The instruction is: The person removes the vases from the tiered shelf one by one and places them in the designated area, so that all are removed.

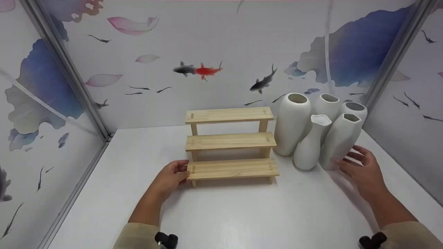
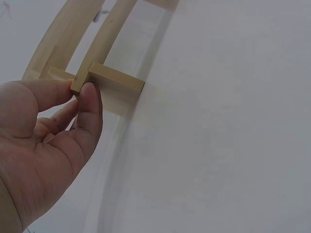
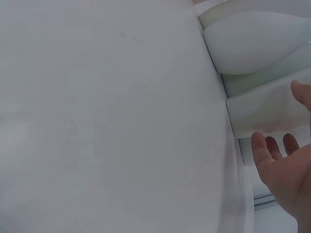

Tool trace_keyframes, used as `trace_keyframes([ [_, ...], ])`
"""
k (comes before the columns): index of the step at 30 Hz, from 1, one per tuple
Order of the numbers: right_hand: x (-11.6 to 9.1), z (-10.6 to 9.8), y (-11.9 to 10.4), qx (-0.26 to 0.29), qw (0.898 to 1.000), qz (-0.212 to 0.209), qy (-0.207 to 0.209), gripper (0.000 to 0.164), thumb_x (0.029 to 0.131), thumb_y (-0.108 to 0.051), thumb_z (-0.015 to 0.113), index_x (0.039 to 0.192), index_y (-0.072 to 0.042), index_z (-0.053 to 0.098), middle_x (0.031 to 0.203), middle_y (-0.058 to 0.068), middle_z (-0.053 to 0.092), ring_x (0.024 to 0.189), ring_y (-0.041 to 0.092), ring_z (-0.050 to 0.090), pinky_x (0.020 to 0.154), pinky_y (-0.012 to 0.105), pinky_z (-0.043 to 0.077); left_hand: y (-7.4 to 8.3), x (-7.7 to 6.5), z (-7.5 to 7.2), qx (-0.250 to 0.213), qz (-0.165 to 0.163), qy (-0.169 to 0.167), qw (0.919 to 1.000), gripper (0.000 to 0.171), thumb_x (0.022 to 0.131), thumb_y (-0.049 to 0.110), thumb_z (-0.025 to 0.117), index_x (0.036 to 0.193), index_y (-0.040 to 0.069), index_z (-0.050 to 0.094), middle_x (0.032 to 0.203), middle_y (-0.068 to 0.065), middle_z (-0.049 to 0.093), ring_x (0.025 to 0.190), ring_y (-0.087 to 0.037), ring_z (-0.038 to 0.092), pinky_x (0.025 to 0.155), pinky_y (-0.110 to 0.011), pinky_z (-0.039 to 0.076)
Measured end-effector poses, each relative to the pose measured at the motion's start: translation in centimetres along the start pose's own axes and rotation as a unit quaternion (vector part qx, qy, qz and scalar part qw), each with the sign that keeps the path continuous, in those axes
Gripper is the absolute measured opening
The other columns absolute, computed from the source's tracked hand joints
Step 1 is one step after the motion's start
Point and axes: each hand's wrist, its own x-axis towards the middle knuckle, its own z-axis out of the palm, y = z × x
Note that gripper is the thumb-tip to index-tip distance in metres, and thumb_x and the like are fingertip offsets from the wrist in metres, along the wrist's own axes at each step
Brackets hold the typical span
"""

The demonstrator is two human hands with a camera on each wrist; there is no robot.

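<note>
On the white table stands a three-tier wooden display stand (image 1: 232, 169). My left hand (image 1: 173, 176) pinches the left end of its lowest board between thumb and fingers; the left wrist view shows this board (image 2: 87, 73) between the fingertips. To the right is a tight cluster of white vases. My right hand (image 1: 363, 171) is at the lower part of the front right vase (image 1: 341, 141), a twisted one with an angular mouth. Its thumb lies at the vase's front and the spread fingers (image 3: 260, 145) are along its right side, loosely bent.
A slim-necked vase (image 1: 308, 148) stands left of the twisted one, with a tall rounded vase (image 1: 292, 128) close to the stand. Two more vases are behind them. Printed panels (image 1: 225, 45) with metal corner posts wall in the table's back and sides.
</note>
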Motion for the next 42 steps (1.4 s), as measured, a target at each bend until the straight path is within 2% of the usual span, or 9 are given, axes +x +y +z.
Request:
trace_keyframes([
  [3,-0.6,0.0,0.0,0.004,1.000,0.003,0.013,0.098,0.091,-0.025,0.088,0.167,-0.021,0.027,0.130,-0.014,0.050,0.107,-0.007,0.064,0.087,0.016,0.061,-0.1,0.0,0.1,-0.003,-0.003,0.001,1.0000,0.046,0.105,0.008,0.065,0.150,0.012,0.057,0.141,-0.012,0.062,0.119,-0.022,0.065,0.099,-0.034,0.057],
  [7,-1.5,0.4,-0.4,0.040,0.999,-0.001,0.027,0.082,0.092,-0.020,0.087,0.158,-0.023,0.039,0.127,-0.009,0.054,0.104,-0.006,0.067,0.083,0.016,0.062,-0.1,0.0,0.1,-0.007,-0.002,0.000,1.0000,0.046,0.105,0.008,0.064,0.150,0.012,0.057,0.142,-0.012,0.062,0.119,-0.022,0.065,0.099,-0.034,0.057],
  [11,-2.1,1.1,-1.0,0.066,0.997,-0.014,0.033,0.075,0.093,-0.017,0.086,0.152,-0.026,0.041,0.126,-0.007,0.056,0.102,-0.004,0.070,0.082,0.018,0.062,-0.1,0.0,0.1,-0.007,-0.003,0.002,1.0000,0.046,0.105,0.008,0.065,0.151,0.012,0.057,0.142,-0.012,0.062,0.121,-0.022,0.065,0.102,-0.036,0.057],
  [16,-2.9,2.0,-1.6,0.068,0.997,-0.027,0.039,0.072,0.093,-0.018,0.085,0.150,-0.026,0.042,0.127,-0.005,0.057,0.104,-0.003,0.070,0.082,0.017,0.062,-0.1,-0.1,0.1,-0.009,-0.004,0.001,0.9999,0.046,0.105,0.009,0.065,0.150,0.013,0.057,0.142,-0.012,0.062,0.121,-0.022,0.065,0.102,-0.037,0.057],
  [20,-3.4,2.9,-2.1,0.078,0.996,-0.038,0.014,0.069,0.094,-0.019,0.085,0.148,-0.026,0.043,0.127,-0.002,0.056,0.107,-0.001,0.070,0.084,0.018,0.062,-0.1,-0.1,0.0,-0.011,0.000,-0.001,0.9999,0.046,0.105,0.009,0.066,0.150,0.012,0.057,0.141,-0.012,0.062,0.121,-0.022,0.065,0.103,-0.037,0.057],
  [25,-3.7,4.8,-2.7,0.113,0.991,-0.072,-0.028,0.059,0.096,-0.006,0.079,0.144,-0.019,0.046,0.123,-0.001,0.059,0.108,0.004,0.071,0.086,0.021,0.063,-0.1,0.0,-0.1,-0.017,0.002,-0.005,0.9998,0.047,0.104,0.009,0.066,0.150,0.012,0.057,0.142,-0.012,0.061,0.123,-0.023,0.064,0.105,-0.038,0.055],
  [30,-3.8,6.9,-3.6,0.106,0.989,-0.093,-0.053,0.053,0.097,-0.003,0.076,0.140,-0.014,0.048,0.123,0.002,0.061,0.108,0.007,0.071,0.087,0.022,0.063,0.0,0.0,-0.1,-0.016,-0.002,-0.003,0.9999,0.047,0.104,0.009,0.066,0.150,0.012,0.057,0.141,-0.012,0.061,0.122,-0.023,0.064,0.104,-0.037,0.056],
  [36,-3.7,9.2,-4.4,0.070,0.993,-0.076,-0.060,0.064,0.097,-0.016,0.081,0.148,-0.011,0.044,0.131,0.005,0.058,0.114,0.008,0.069,0.090,0.022,0.062,0.1,-0.2,-0.2,-0.021,0.004,-0.003,0.9998,0.048,0.104,0.007,0.065,0.151,0.010,0.056,0.141,-0.014,0.061,0.118,-0.023,0.064,0.099,-0.035,0.056],
  [42,-3.4,11.5,-5.4,0.067,0.994,-0.051,-0.064,0.061,0.096,-0.020,0.083,0.145,-0.021,0.046,0.131,0.002,0.058,0.118,0.010,0.068,0.093,0.023,0.062,0.1,-0.2,-0.2,-0.028,0.001,-0.005,0.9996,0.048,0.104,0.006,0.065,0.151,0.010,0.056,0.140,-0.014,0.061,0.117,-0.022,0.064,0.098,-0.035,0.056],
])
